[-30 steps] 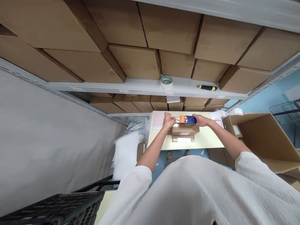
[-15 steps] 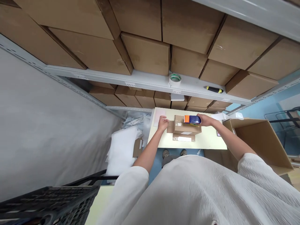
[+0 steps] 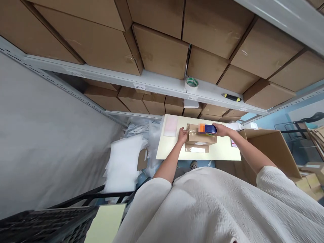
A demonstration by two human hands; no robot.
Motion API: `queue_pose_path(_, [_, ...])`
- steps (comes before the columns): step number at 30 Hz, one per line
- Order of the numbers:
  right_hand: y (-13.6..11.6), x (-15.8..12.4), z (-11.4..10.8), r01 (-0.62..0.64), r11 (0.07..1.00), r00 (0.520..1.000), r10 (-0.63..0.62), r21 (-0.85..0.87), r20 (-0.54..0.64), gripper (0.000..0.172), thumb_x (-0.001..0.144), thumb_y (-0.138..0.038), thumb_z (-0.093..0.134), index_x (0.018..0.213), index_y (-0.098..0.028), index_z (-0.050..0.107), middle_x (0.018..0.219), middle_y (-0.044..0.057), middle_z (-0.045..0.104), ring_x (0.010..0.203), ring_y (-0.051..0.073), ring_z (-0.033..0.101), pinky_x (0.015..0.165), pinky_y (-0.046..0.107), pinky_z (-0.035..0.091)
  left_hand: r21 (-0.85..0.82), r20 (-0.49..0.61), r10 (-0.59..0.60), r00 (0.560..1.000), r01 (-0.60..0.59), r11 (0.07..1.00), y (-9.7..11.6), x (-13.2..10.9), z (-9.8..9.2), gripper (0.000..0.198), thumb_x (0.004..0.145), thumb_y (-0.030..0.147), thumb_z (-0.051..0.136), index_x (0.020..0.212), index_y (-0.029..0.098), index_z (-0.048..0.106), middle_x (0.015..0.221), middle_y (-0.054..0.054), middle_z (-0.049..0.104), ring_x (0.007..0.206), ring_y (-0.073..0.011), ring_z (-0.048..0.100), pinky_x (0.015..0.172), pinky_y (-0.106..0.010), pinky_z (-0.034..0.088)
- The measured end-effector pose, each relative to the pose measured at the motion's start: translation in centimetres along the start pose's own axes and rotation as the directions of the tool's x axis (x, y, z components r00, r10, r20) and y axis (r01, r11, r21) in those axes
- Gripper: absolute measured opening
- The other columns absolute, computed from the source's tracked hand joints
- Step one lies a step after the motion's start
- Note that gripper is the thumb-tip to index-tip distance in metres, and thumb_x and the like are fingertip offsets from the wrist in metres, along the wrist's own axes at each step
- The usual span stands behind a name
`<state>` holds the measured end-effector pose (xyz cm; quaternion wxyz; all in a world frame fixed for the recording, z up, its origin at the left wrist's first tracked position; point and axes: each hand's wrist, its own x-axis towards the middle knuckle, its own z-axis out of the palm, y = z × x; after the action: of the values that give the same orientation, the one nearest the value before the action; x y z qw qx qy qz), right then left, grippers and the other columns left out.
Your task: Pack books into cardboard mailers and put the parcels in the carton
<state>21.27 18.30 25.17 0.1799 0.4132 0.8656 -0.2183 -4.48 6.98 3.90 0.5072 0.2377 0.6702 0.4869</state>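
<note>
A small cardboard box (image 3: 202, 138) lies on the pale yellow table, with clear tape across its top left part. My right hand (image 3: 220, 130) is closed round a blue and orange tape dispenser (image 3: 210, 129), which rests at the top of the box. At the box's left end, my left hand (image 3: 182, 135) holds the end flap up against the side, its fingertips by the tape. A taped cardboard flap (image 3: 196, 149) with a white label sticks out along the box's near side.
A pink sheet (image 3: 170, 126) lies on the table (image 3: 164, 148). To the right stands a large open carton (image 3: 265, 148); white foam sheets (image 3: 124, 162) are stacked on the left. Behind, a shelf holds boxes, a tape roll (image 3: 191, 83) and a cutter knife (image 3: 231, 97).
My left hand has moved right onto the box's end, and the flap that stuck out there is now folded up. The dispenser stays almost in place at the box's top.
</note>
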Motion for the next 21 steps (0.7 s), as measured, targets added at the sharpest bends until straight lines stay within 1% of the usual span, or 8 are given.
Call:
queue_pose_path(2, [0.0, -0.1, 0.1, -0.004, 1.000, 1.000, 0.004, -0.006, -0.005, 0.042, 0.079, -0.027, 0.085, 0.111, -0.024, 0.058, 0.111, 0.009, 0.078, 0.093, 0.026, 0.072, 0.072, 0.029, 0.048, 0.044, -0.014, 0.032, 0.999, -0.031, 0.999, -0.3, -0.2, -0.3, 0.052, 0.093, 0.017, 0.071, 0.142, 0.020, 0.054, 0.112, -0.009, 0.072, 0.111, -0.0235, 0.072, 0.109, -0.040, 0.053])
queue_pose_path(5, [0.0, -0.1, 0.3, -0.004, 1.000, 1.000, 0.004, -0.019, -0.017, 0.041, 0.081, -0.028, 0.085, 0.111, -0.024, 0.058, 0.111, 0.009, 0.078, 0.093, 0.025, 0.072, 0.073, 0.029, 0.048, 0.119, -0.081, 0.122, 0.989, -0.112, 0.987, -0.6, -0.8, -0.7, 0.048, 0.089, 0.014, 0.071, 0.135, 0.019, 0.058, 0.129, -0.014, 0.069, 0.114, -0.0243, 0.071, 0.109, -0.042, 0.054])
queue_pose_path(7, [0.1, -0.1, 0.5, 0.002, 1.000, 1.000, -0.003, -0.025, -0.025, 0.040, 0.083, -0.029, 0.084, 0.112, -0.023, 0.058, 0.111, 0.009, 0.078, 0.093, 0.025, 0.072, 0.073, 0.028, 0.048, 0.116, -0.082, 0.197, 0.977, -0.187, 0.975, -0.5, -1.3, -0.7, 0.042, 0.091, 0.011, 0.064, 0.131, 0.021, 0.060, 0.127, -0.013, 0.070, 0.112, -0.0229, 0.072, 0.108, -0.041, 0.055])
queue_pose_path(9, [0.1, -0.1, 0.6, 0.008, 1.000, 1.000, -0.009, -0.030, -0.030, 0.039, 0.084, -0.031, 0.084, 0.112, -0.023, 0.058, 0.111, 0.009, 0.078, 0.094, 0.025, 0.072, 0.074, 0.028, 0.048, 0.082, -0.032, 0.246, 0.969, -0.243, 0.966, -0.2, -1.7, -0.7, 0.036, 0.094, 0.010, 0.056, 0.128, 0.022, 0.061, 0.123, -0.011, 0.073, 0.113, -0.0216, 0.073, 0.109, -0.040, 0.055])
queue_pose_path(12, [0.1, -0.3, 0.7, 0.002, 1.000, 0.999, -0.003, -0.029, -0.033, 0.041, 0.086, -0.034, 0.084, 0.114, -0.024, 0.057, 0.112, 0.009, 0.077, 0.092, 0.024, 0.071, 0.073, 0.028, 0.048, 0.112, 0.082, 0.196, 0.977, -0.205, 0.972, 0.4, -2.1, -0.8, 0.033, 0.101, 0.016, 0.049, 0.129, 0.022, 0.064, 0.131, -0.012, 0.075, 0.123, -0.0232, 0.072, 0.114, -0.042, 0.053])
queue_pose_path(14, [0.0, -0.4, 0.7, -0.004, 1.000, 0.999, 0.003, -0.016, -0.043, 0.044, 0.086, -0.036, 0.085, 0.118, -0.024, 0.056, 0.112, 0.010, 0.077, 0.092, 0.024, 0.071, 0.073, 0.028, 0.048, 0.180, 0.143, 0.132, 0.981, -0.157, 0.971, 0.8, -2.2, -1.0, 0.039, 0.104, 0.022, 0.047, 0.139, 0.020, 0.062, 0.142, -0.015, 0.073, 0.132, -0.0260, 0.070, 0.119, -0.044, 0.050])
queue_pose_path(17, [0.0, -0.7, 0.8, 0.014, 1.000, 0.997, -0.013, 0.012, -0.072, 0.047, 0.087, -0.040, 0.084, 0.121, -0.023, 0.055, 0.114, 0.010, 0.076, 0.093, 0.025, 0.070, 0.076, 0.030, 0.050, 0.226, 0.201, 0.093, 0.975, -0.138, 0.964, 1.5, -2.4, -1.4, 0.054, 0.107, 0.033, 0.045, 0.158, 0.020, 0.052, 0.160, -0.015, 0.063, 0.148, -0.0283, 0.060, 0.125, -0.045, 0.045])
queue_pose_path(21, [0.3, -0.9, 1.0, 0.062, 0.998, 0.992, -0.058, 0.031, -0.110, 0.040, 0.087, -0.039, 0.082, 0.115, -0.023, 0.058, 0.116, 0.011, 0.074, 0.097, 0.026, 0.068, 0.080, 0.031, 0.051, 0.282, 0.255, -0.013, 0.967, -0.061, 0.958, 2.7, -2.7, -1.5, 0.073, 0.105, 0.044, 0.049, 0.173, 0.023, 0.036, 0.175, -0.013, 0.046, 0.161, -0.0337, 0.046, 0.129, -0.050, 0.041])
